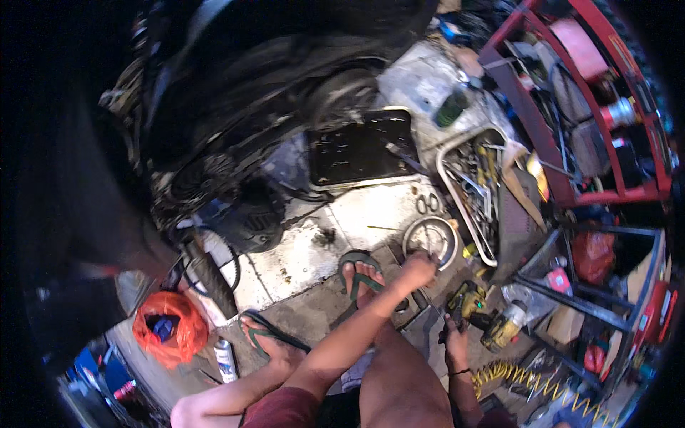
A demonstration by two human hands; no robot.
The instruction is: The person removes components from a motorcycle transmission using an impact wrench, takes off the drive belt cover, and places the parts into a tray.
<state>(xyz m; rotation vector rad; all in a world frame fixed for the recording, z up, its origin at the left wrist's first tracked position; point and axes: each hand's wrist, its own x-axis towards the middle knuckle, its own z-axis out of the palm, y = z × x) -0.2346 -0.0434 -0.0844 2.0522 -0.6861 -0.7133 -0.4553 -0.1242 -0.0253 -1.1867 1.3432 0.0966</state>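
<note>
My left hand (417,269) reaches forward past my right foot in a green flip-flop (360,274). Its fingers are curled at the near rim of a round metal bowl (430,227) that stands on the dirty tiled floor. My right hand (454,341), with a dark band on the wrist, is lower and to the right, closed around a thin dark hand tool (439,314). It is next to two yellow power tools (499,324). What lies in the bowl is too small to tell.
A black scooter (250,85) fills the upper left, with a black tray (360,150) beside it. A white tray of wrenches (474,185) and a red tool cart (571,107) stand to the right. An orange bag (168,324), a spray can (225,357) and a yellow coiled hose (528,381) lie near my legs.
</note>
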